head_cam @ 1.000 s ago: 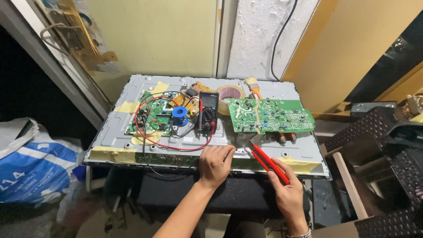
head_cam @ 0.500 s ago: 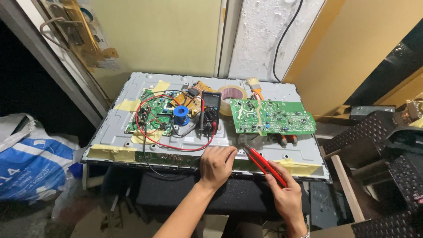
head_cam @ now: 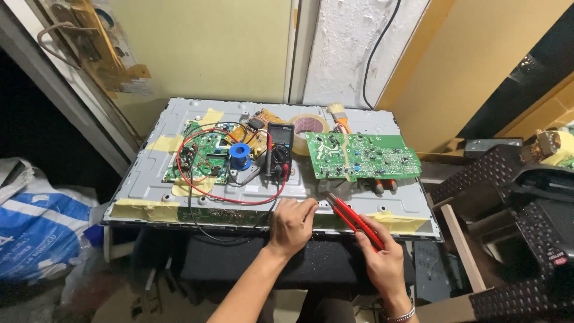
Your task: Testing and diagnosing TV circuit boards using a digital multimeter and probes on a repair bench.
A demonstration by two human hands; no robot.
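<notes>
Right hand (head_cam: 382, 263) grips red probe (head_cam: 354, 218); blue-white sack (head_cam: 36, 230) left.

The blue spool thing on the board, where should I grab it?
Probably from above, pinching the blue solder spool by its round rim. It seems to stand on end with its hole facing up, and red wire and boards crowd its sides, so the top is freest.
</notes>
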